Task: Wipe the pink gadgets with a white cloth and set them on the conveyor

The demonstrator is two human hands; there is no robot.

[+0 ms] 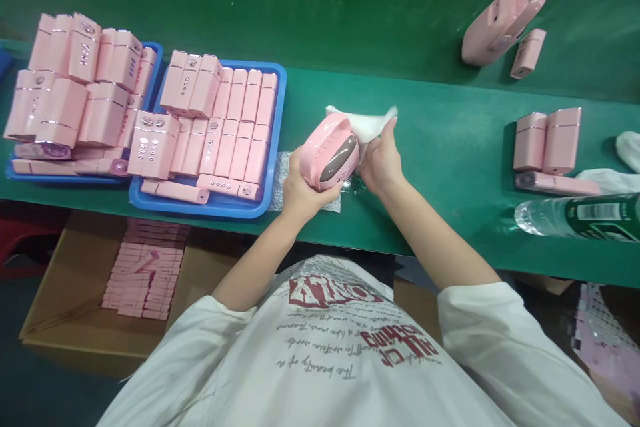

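Note:
My left hand is wrapped round a pink rounded device with a glossy dark oval panel, held tilted above the green bench. In my right hand is a white cloth, pinched by the thumb against the fingers, close to the device's right side. Part of the cloth is hidden behind the device and my fingers. Beneath my hands, a clear bubble-wrap sheet lies on the bench.
Blue trays piled with pink boxy units stand at the left. A pink handled device is at the upper right. Further right are pink units and a lying water bottle. A cardboard box sits below the bench.

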